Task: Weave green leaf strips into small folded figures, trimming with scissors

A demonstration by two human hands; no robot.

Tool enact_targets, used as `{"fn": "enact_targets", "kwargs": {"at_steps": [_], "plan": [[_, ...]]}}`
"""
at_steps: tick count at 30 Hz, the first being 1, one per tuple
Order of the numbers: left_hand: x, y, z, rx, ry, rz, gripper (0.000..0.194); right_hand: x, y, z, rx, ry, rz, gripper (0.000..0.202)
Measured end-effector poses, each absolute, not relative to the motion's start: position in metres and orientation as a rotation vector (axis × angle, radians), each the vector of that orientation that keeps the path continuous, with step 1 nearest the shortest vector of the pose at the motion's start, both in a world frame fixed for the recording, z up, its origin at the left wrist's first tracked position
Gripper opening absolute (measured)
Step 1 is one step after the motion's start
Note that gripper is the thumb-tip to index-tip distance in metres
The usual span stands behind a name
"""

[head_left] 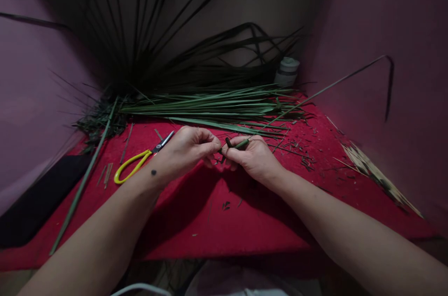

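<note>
Both hands meet over the middle of a red cloth-covered table. My right hand (pixel 257 156) pinches a green palm leaf strip (pixel 241 144), which is folded or wound near the fingertips. The strip's long thin end rises to the right and bends sharply down at its tip. My left hand (pixel 196 149) is closed, thumb against fingers, on the left end of the same strip; most of that end is hidden by the fingers. Scissors (pixel 135 165) with yellow handles lie beside my left wrist, blades pointing up and right.
Behind the hands lies a bundle of long green leaf strips (pixel 210 107), with a dark palm frond (pixel 143 60) farther back. A white container (pixel 287 72) stands back right. Pale sticks (pixel 380 172) lie at right, a green stalk (pixel 84 179) and black object (pixel 42 198) at left. Leaf scraps litter the red cloth (pixel 196 221).
</note>
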State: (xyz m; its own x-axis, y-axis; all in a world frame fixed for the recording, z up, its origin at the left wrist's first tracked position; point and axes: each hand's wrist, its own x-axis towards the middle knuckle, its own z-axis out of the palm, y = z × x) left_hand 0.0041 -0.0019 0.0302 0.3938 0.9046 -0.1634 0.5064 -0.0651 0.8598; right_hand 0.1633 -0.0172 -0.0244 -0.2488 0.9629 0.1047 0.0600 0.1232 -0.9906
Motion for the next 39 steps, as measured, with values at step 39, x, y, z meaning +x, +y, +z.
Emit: {"fn": "enact_targets", "kwargs": {"at_steps": [39], "plan": [[0.006,0.004,0.022,1.821,1.178,0.643,0.008,0.166,-0.016,-0.02,-1.133,-1.375,1.424,0.019]]}}
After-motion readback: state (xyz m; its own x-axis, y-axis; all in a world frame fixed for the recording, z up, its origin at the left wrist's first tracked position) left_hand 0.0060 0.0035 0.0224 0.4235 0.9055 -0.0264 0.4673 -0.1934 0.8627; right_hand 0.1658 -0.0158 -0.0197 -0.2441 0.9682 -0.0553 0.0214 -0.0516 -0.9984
